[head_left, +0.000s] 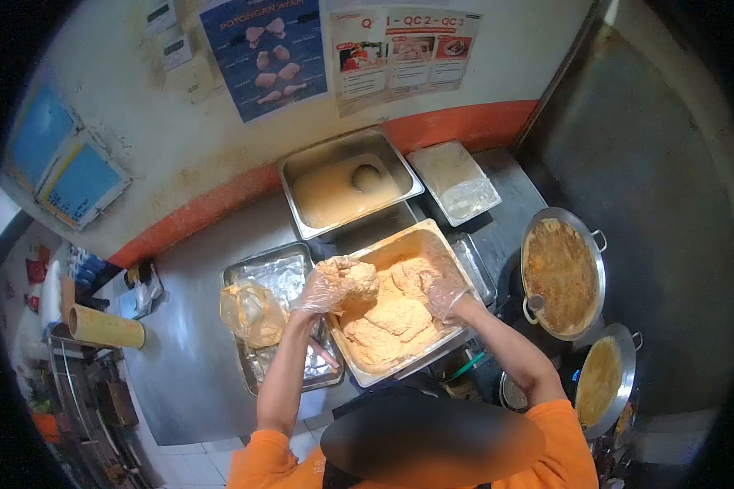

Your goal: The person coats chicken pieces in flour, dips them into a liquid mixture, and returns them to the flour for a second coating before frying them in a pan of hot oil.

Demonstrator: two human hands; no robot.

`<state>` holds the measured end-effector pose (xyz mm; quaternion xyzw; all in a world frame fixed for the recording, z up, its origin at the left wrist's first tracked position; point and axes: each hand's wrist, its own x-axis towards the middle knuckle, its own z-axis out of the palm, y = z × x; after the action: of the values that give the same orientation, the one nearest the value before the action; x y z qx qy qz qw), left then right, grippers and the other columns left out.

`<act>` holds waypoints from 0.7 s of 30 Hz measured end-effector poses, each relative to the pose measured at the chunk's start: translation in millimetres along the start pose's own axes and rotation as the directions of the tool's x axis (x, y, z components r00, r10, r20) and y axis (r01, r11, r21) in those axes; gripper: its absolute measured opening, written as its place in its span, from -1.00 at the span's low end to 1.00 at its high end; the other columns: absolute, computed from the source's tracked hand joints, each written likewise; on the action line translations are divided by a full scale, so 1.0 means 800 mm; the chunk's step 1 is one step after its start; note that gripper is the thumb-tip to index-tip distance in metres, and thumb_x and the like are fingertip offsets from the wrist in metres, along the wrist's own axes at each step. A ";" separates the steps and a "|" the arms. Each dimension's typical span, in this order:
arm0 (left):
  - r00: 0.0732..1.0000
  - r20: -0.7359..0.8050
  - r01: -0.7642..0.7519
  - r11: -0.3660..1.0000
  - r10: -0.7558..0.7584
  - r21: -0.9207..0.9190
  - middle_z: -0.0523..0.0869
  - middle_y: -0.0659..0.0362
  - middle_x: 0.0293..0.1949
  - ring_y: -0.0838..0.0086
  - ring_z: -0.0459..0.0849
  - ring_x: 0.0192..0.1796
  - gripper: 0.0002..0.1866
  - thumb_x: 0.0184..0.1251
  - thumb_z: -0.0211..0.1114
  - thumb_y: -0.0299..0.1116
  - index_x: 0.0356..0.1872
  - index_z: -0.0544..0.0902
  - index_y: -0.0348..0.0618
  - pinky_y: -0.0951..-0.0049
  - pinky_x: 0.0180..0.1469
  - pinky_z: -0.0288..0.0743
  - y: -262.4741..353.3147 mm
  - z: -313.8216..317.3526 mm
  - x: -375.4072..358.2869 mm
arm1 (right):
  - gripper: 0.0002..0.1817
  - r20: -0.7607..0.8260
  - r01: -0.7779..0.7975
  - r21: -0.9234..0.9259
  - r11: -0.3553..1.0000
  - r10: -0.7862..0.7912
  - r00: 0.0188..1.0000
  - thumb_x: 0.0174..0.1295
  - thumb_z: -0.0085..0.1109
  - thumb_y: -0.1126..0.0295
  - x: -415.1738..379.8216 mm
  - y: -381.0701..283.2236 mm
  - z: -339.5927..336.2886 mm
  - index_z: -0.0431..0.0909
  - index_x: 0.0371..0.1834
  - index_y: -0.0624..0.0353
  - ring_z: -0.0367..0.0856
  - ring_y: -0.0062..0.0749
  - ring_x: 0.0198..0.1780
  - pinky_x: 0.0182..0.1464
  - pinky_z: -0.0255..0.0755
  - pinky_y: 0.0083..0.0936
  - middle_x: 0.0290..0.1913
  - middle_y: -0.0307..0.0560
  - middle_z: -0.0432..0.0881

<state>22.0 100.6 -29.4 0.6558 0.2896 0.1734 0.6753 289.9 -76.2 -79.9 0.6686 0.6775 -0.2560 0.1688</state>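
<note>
A rectangular metal pan (365, 378) in front of me is filled with orange-tinted breading flour (387, 322). My left hand (322, 295), in a clear plastic glove, grips a thickly coated chicken piece (357, 281) over the pan's left side. At the right side, my gloved right hand (448, 298) is closed around another coated piece (414, 275), low against the flour. Its fingertips are partly hidden by the coating and the glare on the glove.
Behind stands a deep pan of cloudy liquid (326, 196) with a round basket in it. A lidded container (458, 191) sits beside it. Left is a foil-lined tray (281, 265) with a plastic bag (251, 314). Two large oil-filled woks (559, 273) (599, 379) stand right.
</note>
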 end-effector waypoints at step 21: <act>0.983 -0.176 -0.116 0.932 0.058 -0.343 0.76 0.10 -0.11 0.40 0.73 -0.09 -0.70 0.16 0.38 -0.48 -0.06 0.66 -0.29 0.39 0.04 0.64 0.036 -0.010 -0.037 | -0.71 -0.342 -0.340 0.389 0.856 0.477 0.810 0.16 0.24 0.27 -0.011 -0.023 0.013 0.71 -0.19 0.27 0.72 0.10 -0.12 -0.05 0.59 -0.18 -0.18 0.24 0.71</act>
<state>-1.6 91.1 4.0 0.5203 0.2786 0.3051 0.7474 271.2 -89.0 -80.7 0.8571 0.4870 -0.1634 -0.0384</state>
